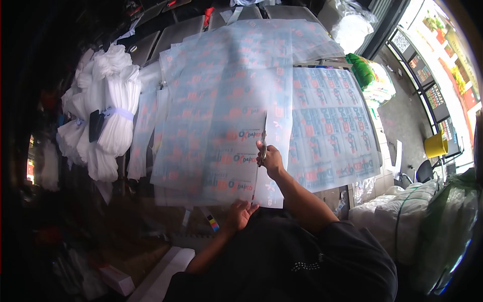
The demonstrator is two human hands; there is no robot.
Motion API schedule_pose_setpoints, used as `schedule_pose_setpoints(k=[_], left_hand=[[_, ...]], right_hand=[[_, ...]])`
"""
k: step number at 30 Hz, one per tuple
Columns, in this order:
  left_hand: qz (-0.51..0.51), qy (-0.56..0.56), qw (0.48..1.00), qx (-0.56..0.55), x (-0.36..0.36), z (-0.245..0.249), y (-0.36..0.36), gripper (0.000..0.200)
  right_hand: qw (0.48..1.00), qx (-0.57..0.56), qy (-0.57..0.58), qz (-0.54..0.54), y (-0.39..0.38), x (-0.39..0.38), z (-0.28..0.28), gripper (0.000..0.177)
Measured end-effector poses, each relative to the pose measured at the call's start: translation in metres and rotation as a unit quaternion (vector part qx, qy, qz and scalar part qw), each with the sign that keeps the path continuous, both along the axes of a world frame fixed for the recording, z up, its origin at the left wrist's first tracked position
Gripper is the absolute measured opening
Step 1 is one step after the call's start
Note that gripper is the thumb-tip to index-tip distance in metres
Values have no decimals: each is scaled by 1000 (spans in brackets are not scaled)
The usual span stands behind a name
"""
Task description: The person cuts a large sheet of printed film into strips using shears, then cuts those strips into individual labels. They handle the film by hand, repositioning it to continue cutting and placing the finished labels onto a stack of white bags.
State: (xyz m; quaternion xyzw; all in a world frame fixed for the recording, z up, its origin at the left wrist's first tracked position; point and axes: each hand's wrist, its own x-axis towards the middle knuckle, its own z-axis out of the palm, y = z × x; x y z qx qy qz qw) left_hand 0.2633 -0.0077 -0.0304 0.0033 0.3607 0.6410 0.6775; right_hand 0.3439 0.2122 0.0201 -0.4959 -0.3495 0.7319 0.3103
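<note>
My right hand [273, 162] is closed round the handles of a pair of scissors [265, 128], whose blades point away from me. They lie along a cut line in a thin, translucent printed sheet [201, 151] with repeated red and dark logos. Below the scissors, a narrow gap runs down to the sheet's near edge, and a strip [270, 194] lies to its right. My left hand [240, 215] grips that near edge beside the gap, fingers bent at the border. More printed sheets [332, 126] lie beneath and to the right.
Bundled white material [108, 116] tied with a band sits at left, with a dark phone-like object [95, 126] on it. A green and white sack [370, 80] stands right of the table. Wrapped white bundles [402, 211] and a yellow bucket [436, 145] are farther right.
</note>
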Motion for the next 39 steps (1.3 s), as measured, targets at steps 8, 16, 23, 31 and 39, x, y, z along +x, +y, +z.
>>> schedule_pose_setpoints(k=[8, 16, 23, 31, 39], left_hand=[[33, 32, 999, -29, 5, 11, -9, 21], [45, 45, 997, -41, 0, -7, -25, 23], [45, 15, 996, -76, -1, 30, -11, 15], [72, 41, 996, -38, -5, 13, -21, 4], [80, 55, 992, -85, -2, 35, -17, 16]], right_hand=[[1000, 11, 22, -1, 45, -10, -6, 59], [1000, 21, 19, -7, 101, -25, 1, 52], [999, 40, 29, -18, 156, -38, -2, 56], [998, 60, 18, -19, 211, -46, -6, 56], [997, 63, 38, -31, 257, -54, -8, 54]])
